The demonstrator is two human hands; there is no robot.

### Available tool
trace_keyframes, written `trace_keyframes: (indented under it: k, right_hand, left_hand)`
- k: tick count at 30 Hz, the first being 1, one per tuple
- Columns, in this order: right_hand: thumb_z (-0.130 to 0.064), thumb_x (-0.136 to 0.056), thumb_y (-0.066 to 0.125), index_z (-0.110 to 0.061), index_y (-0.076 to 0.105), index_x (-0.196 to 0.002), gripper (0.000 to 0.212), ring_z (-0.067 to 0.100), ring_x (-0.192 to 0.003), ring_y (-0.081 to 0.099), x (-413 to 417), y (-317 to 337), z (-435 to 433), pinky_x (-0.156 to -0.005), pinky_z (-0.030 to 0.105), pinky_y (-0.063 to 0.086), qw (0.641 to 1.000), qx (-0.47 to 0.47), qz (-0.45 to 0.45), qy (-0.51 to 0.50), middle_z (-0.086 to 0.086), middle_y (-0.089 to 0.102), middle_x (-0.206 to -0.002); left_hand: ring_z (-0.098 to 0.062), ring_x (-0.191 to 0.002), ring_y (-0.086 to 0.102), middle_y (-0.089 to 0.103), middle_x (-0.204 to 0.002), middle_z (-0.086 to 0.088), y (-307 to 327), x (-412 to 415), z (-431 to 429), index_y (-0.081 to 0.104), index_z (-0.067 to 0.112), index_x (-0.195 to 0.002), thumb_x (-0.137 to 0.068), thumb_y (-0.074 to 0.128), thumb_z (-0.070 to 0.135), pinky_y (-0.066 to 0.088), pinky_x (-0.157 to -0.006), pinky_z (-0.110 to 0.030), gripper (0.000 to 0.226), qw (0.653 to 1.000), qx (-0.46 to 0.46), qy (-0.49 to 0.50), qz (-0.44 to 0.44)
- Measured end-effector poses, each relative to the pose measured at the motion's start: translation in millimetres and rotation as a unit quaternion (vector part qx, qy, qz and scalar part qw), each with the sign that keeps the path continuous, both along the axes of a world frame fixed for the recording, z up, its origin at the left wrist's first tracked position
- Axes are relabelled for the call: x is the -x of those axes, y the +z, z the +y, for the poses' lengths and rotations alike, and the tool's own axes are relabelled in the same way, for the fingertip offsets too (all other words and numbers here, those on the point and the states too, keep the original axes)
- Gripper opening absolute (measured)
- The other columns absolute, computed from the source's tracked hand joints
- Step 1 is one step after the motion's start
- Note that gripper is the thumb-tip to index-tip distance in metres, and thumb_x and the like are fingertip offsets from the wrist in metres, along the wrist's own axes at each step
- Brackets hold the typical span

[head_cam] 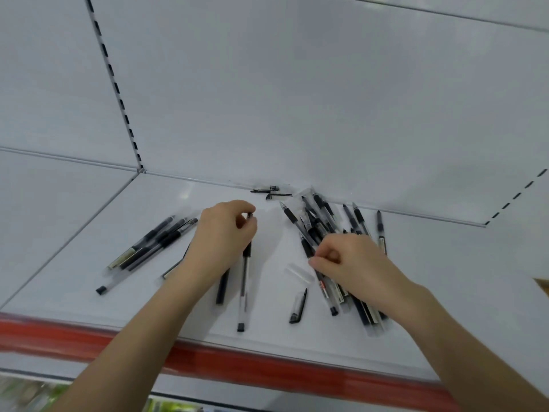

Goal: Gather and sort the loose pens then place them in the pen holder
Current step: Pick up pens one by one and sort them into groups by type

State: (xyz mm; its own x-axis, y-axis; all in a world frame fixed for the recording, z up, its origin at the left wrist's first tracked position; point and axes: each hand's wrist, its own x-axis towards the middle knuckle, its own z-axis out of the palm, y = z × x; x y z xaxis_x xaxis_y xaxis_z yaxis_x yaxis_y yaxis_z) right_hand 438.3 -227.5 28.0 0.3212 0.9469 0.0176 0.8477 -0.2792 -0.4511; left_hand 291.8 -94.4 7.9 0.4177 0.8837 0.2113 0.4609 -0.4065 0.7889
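Black and clear pens lie loose on a white shelf (pixel 89 272). A sorted group of pens (pixel 151 245) lies at the left. My left hand (pixel 221 236) pinches the tip of a clear pen (pixel 243 289) whose barrel runs toward the shelf's front edge; a black pen (pixel 222 288) lies beside it. My right hand (pixel 347 263) rests on a tangled pile of pens (pixel 318 224) at the right, its fingers pinching one pen of that pile. A loose black cap (pixel 298 307) and a clear cap (pixel 300 272) lie between the hands. No pen holder is in view.
Two small black clips or caps (pixel 270 193) lie against the shelf's back wall. A red strip (pixel 267 367) runs along the shelf's front edge. Slotted uprights (pixel 118 93) rise on the back panel. A yellowish object (pixel 542 285) shows at the far right edge.
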Motion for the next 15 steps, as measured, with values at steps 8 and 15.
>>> trace_keyframes:
  k: [8,15]
  right_hand:
    - [-0.03,-0.087,0.056,-0.009,0.061,-0.091,0.021,0.021,-0.08,0.062,10,2,15,-0.064,0.03,0.045,0.982,0.088,-0.165,0.017,0.003,0.066,-0.085]
    - [-0.028,-0.086,0.052,-0.007,0.059,-0.067,0.028,0.021,-0.062,0.057,8,-4,15,-0.059,0.031,0.047,0.99,0.068,-0.125,-0.009,0.003,0.059,-0.061]
  left_hand:
    - [-0.034,-0.097,0.054,0.055,-0.103,-0.015,-7,6,18,0.06,0.004,-0.11,-0.088,0.054,0.015,0.044,-0.082,-0.036,0.025,0.978,-0.095,-0.003,0.185]
    - [-0.021,-0.087,0.057,0.056,-0.085,0.0,9,5,-25,0.064,0.014,-0.089,-0.084,0.06,0.037,0.043,-0.077,-0.03,0.024,0.976,-0.101,-0.106,0.164]
